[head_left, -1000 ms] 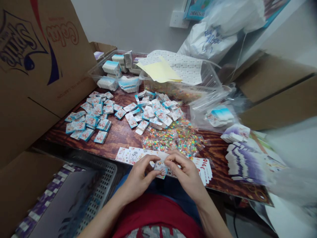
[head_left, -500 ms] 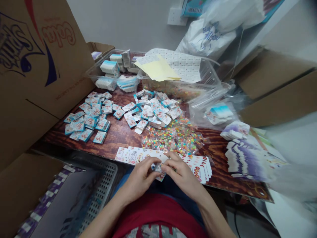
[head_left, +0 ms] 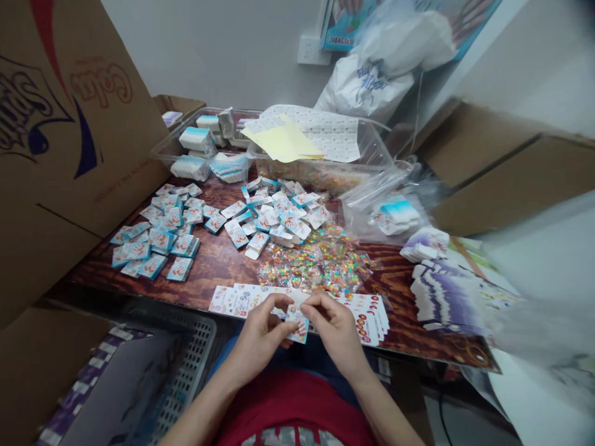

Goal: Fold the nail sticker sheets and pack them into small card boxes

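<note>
Between my hands, over the table's front edge, is a small printed cardboard box (head_left: 298,323) with a red hand picture on its face. My left hand (head_left: 266,329) grips it from the left with thumb and fingers. At its upper right, the thumb and fingers of my right hand (head_left: 335,328) pinch the top edge or flap. Just behind lie printed sticker sheets (head_left: 225,301), partly hidden by my hands. Beyond them is a heap of clear sachets with colourful bits (head_left: 320,260). Several small boxes, some with flaps up (head_left: 279,214), lie behind the heap.
At left is another pile of small boxes (head_left: 160,235), beside a large carton (head_left: 69,155). Clear plastic bins (head_left: 372,148) stand at the back. Purple-and-white flattened cartons (head_left: 434,297) and a plastic bag (head_left: 357,207) lie right. A grey basket (head_left: 186,365) is below left.
The box's printed face now shows more fully between my hands. My right hand's fingers have moved to its top edge. The whole view has shifted slightly.
</note>
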`<action>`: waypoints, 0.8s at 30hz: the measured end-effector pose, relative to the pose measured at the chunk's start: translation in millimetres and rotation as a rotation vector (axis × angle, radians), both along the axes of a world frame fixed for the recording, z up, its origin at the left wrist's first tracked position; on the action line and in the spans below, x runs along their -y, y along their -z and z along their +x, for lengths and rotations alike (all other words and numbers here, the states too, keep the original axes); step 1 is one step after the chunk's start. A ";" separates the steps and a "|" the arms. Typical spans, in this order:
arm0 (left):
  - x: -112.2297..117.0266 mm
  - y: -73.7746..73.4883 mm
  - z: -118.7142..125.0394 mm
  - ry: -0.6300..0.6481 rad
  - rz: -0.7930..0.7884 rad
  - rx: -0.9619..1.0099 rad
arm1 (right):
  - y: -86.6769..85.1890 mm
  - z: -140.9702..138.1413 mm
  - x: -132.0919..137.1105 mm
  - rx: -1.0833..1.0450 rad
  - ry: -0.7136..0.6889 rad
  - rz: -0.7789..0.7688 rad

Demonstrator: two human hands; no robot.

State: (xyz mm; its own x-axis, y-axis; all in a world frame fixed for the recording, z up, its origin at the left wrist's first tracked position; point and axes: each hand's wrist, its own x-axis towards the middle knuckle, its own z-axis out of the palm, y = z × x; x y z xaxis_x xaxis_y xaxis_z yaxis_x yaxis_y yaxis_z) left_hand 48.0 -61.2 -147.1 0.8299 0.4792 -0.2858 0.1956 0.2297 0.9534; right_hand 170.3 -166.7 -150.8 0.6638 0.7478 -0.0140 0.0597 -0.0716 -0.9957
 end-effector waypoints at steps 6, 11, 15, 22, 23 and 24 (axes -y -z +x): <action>-0.9 -1.9 6.1 -0.079 0.063 0.010 | -9.3 6.6 -5.2 0.066 -0.039 0.007; -0.2 -2.6 2.5 -0.061 0.168 -0.005 | -7.5 10.8 -4.4 -0.050 -0.114 0.010; 0.4 -4.2 -3.8 0.032 0.227 -0.012 | -2.9 17.1 -3.5 -0.276 -0.104 -0.050; 5.0 1.0 -10.4 0.000 0.096 0.005 | -2.3 4.5 -4.4 -0.212 -0.023 -0.058; 5.4 2.4 -11.6 -0.009 0.094 0.004 | -2.6 -0.5 -3.4 -0.138 -0.005 -0.046; 5.5 3.7 -12.9 -0.014 0.096 0.005 | -2.9 -5.0 -2.0 -0.056 0.011 -0.030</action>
State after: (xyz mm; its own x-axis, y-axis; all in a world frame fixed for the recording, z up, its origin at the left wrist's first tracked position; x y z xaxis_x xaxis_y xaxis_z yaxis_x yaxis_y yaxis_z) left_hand 35.1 -66.8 -150.8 0.8240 0.5161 -0.2340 0.1885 0.1399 0.9721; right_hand 165.3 -164.7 -147.9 0.6699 0.7388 -0.0732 0.0030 -0.1013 -0.9949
